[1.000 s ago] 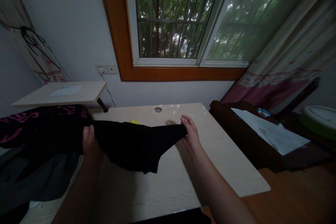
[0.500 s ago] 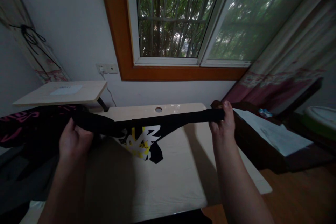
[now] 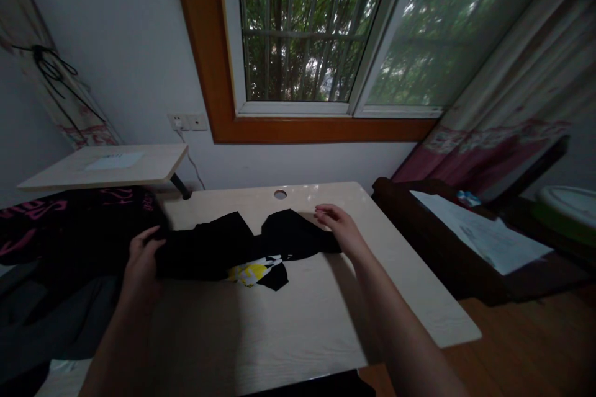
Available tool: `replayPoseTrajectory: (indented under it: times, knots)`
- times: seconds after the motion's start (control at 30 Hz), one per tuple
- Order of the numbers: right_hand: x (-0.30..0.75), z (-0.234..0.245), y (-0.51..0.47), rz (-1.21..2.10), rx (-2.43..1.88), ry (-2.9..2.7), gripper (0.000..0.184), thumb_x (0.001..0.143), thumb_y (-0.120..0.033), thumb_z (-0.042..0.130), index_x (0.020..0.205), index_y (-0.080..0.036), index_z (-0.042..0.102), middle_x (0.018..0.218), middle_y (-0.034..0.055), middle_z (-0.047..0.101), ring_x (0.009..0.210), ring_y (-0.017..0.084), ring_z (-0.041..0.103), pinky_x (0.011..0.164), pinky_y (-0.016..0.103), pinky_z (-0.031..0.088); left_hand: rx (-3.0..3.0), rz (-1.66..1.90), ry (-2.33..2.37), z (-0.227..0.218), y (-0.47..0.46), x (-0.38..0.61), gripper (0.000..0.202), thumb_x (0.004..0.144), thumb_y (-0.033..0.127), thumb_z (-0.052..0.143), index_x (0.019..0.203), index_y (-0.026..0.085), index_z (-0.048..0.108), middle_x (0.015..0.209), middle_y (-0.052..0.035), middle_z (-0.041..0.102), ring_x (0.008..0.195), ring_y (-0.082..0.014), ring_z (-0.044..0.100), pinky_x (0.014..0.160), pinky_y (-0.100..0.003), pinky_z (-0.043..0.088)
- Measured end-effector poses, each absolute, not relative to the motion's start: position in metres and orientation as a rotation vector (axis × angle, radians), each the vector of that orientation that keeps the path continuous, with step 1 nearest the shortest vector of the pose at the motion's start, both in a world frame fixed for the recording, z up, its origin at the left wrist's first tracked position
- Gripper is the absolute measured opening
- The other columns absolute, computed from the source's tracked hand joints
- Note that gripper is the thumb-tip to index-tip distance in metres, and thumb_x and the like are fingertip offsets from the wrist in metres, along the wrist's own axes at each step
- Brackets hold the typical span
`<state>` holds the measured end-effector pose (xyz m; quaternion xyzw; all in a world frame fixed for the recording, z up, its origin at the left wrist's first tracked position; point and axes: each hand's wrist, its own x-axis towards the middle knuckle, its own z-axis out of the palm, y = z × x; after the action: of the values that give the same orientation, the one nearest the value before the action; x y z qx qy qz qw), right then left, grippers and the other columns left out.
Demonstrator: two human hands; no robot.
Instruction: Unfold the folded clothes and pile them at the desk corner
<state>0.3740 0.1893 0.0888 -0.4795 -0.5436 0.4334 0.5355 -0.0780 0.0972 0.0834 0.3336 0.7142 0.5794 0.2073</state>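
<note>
A black garment with a yellow and white print (image 3: 246,248) lies crumpled across the middle of a pale wooden table (image 3: 298,322). My left hand (image 3: 142,255) rests on its left end, fingers curled over the cloth. My right hand (image 3: 338,226) lies on its right end, fingers stretched out flat on the fabric. Whether either hand still pinches the cloth is hard to make out.
A pile of dark clothes with pink lettering (image 3: 60,229) lies at the table's left. A small raised shelf (image 3: 107,164) stands behind it. A dark wooden piece of furniture with a white paper (image 3: 484,236) stands to the right. A window (image 3: 302,31) is ahead.
The garment was held stretched in the air between both hands; now it is down on the table, and both hands have come lower and closer together.
</note>
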Motion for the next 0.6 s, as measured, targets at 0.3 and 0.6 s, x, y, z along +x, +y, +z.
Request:
replayPoseTrajectory:
  times: [0.3,0.6]
  knots:
    - [0.321,0.068,0.169,0.88,-1.227,-2.108,0.026,0.079,-0.042,0.077,0.098,-0.023,0.078,0.086,0.0045,0.073,0.084,0.021,0.068,0.081,0.035,0.051,1.826,0.749,2.033,0.089,0.067,-0.104,0.066,0.078,0.032,0.059,0.143,0.028,0.054,0.135,-0.0099,0.063,0.122,-0.0304,0.062,0.107,-0.047,0.047]
    - [0.35,0.075,0.154,1.376,-1.183,-2.295,0.036,0.077,-0.056,0.075,0.063,-0.023,0.076,0.05,-0.0047,0.058,0.048,0.011,0.047,0.051,0.024,0.033,1.805,0.383,1.908,0.072,0.048,-0.122,0.031,0.082,0.045,0.058,0.098,0.03,0.08,0.108,-0.0081,0.078,0.105,-0.0298,0.072,0.1,-0.042,0.051]
